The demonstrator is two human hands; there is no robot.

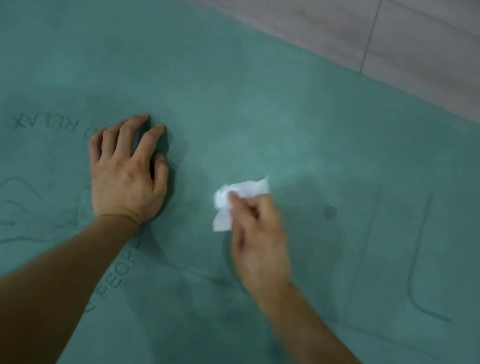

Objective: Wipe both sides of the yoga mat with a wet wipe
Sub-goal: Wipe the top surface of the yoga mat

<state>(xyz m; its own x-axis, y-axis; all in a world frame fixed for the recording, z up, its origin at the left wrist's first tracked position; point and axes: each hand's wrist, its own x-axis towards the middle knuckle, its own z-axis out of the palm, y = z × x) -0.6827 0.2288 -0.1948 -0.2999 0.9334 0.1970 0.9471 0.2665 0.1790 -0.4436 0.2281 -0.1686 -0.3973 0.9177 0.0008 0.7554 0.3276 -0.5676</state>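
Observation:
A teal yoga mat with embossed lettering and line drawings fills most of the view, lying flat on the floor. My left hand rests palm down on the mat at centre left, fingers spread, holding nothing. My right hand is to its right, blurred, pinching a crumpled white wet wipe against the mat's surface. The wipe sticks out past the fingertips, toward the upper left of the hand.
Grey wood-look floor shows beyond the mat's far edge at the top right. A small dark round mark sits on the mat right of the wipe. Embossed lines run along the mat's right part.

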